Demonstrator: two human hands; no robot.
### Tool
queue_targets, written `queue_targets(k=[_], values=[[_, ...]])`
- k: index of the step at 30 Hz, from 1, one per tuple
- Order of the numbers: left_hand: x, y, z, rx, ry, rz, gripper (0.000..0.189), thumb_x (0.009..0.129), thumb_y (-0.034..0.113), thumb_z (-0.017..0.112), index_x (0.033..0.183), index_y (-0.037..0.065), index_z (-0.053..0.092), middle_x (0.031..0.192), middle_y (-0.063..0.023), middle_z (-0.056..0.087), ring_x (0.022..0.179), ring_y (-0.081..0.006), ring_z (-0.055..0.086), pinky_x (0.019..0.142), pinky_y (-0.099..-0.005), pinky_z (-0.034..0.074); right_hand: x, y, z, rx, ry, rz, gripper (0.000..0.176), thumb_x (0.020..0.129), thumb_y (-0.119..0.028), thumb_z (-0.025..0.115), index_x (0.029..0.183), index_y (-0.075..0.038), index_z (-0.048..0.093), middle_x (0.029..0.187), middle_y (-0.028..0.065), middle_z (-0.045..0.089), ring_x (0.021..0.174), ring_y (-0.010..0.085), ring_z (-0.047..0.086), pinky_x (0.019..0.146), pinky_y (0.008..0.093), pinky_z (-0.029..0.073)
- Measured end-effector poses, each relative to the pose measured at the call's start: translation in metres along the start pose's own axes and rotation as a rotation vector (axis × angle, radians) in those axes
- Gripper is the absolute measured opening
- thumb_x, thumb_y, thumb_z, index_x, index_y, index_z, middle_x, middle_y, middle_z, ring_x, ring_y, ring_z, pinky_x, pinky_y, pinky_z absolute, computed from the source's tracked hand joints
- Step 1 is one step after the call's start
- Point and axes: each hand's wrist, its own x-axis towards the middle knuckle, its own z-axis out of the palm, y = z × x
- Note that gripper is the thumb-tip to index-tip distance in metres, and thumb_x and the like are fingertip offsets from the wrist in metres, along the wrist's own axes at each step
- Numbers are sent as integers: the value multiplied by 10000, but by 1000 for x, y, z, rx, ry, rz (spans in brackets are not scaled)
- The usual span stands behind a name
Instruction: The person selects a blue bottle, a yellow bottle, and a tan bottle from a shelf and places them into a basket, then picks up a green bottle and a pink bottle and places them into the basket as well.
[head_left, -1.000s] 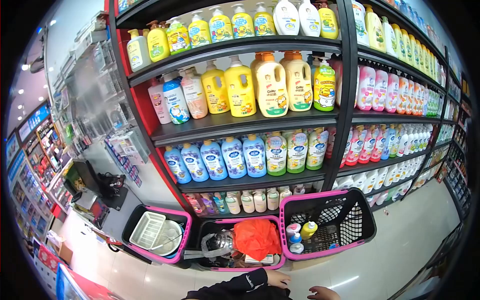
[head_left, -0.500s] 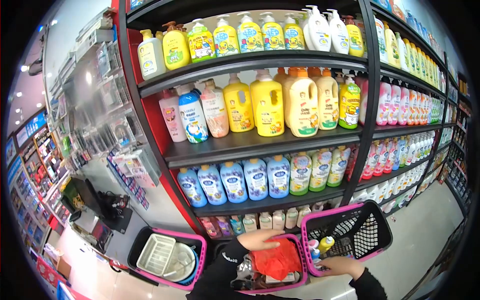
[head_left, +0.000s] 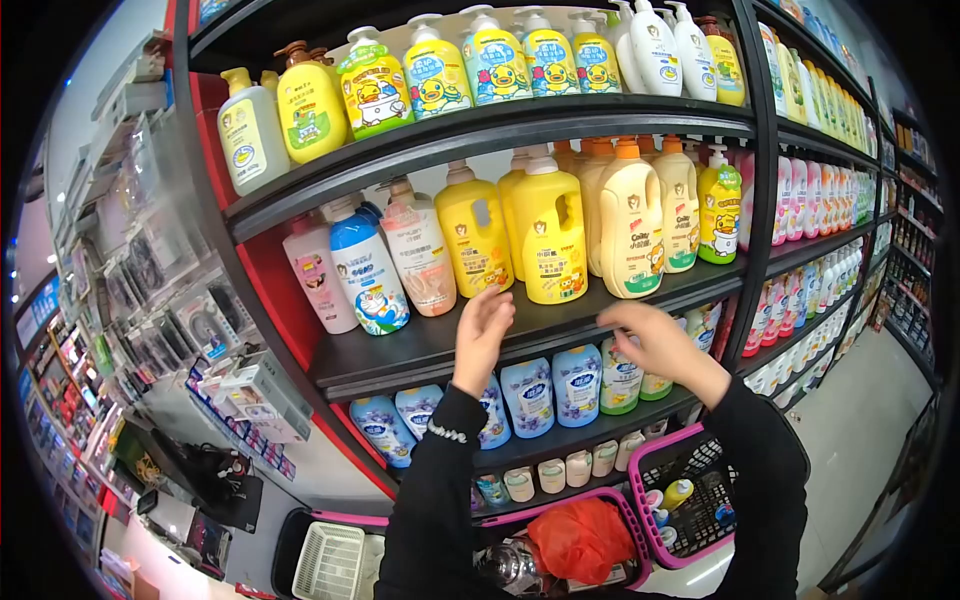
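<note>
Both of my hands are raised in front of the middle shelf. My left hand is open, its fingertips at the lower edge of a yellow handled bottle. To its right, my right hand is also open, fingers stretched leftward and thumb apart, just below a cream bottle with an orange cap. Another yellow handled bottle stands upright between them. Neither hand holds anything. Farther left on that shelf are a pink-white pump bottle and a blue-and-white bottle.
Yellow duck-print pump bottles line the shelf above; blue bottles fill the one below. On the floor stand a basket with a red bag, a pink-rimmed black basket with small bottles, and a basket holding a white plastic tray.
My left hand has risen from the red bag and my right hand from the black basket, both up to the middle shelf. The view has moved closer to the shelves.
</note>
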Motion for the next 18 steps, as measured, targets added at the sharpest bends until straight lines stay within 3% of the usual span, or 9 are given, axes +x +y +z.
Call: queue_targets(k=[4,7,9,11,13,18], values=[[43,-32,25,172,25,15,692,749,191,651,1263,-4,231,1242,-235,336,1175,-316,338,947,-369,314,59,18,24,45,259,78,330,746,-5,497,1075,1,464,1027,160,538,977,294,524,834,331,420],[65,-36,43,260,56,60,723,722,177,677,1241,-50,228,1178,-206,410,1074,-243,444,885,-306,376,92,36,41,32,347,85,419,752,8,482,1157,36,376,1112,200,478,1057,325,466,884,348,383],[78,-40,49,245,57,67,699,709,156,685,1215,-57,253,1147,-192,435,1034,-223,470,856,-294,396,109,44,51,-68,573,86,480,757,9,469,1203,62,299,1179,245,402,1117,366,392,927,371,337],[85,-44,50,232,69,73,676,696,135,694,1190,-65,278,1116,-177,460,995,-202,496,827,-283,416,121,50,57,15,559,159,527,754,5,472,1223,87,245,1215,280,341,1145,399,335,954,386,301],[87,-39,52,167,-34,30,624,666,102,710,1137,-49,328,1066,-154,486,960,-193,514,804,-288,432,133,57,65,-15,678,262,448,724,28,443,1143,104,305,1084,309,434,994,453,435,849,445,370],[91,-46,51,237,2,86,601,660,140,737,1074,-48,343,994,-126,531,893,-160,542,763,-265,450,141,75,66,249,585,476,330,764,-66,455,1041,93,373,976,312,486,924,450,473,809,446,388]])
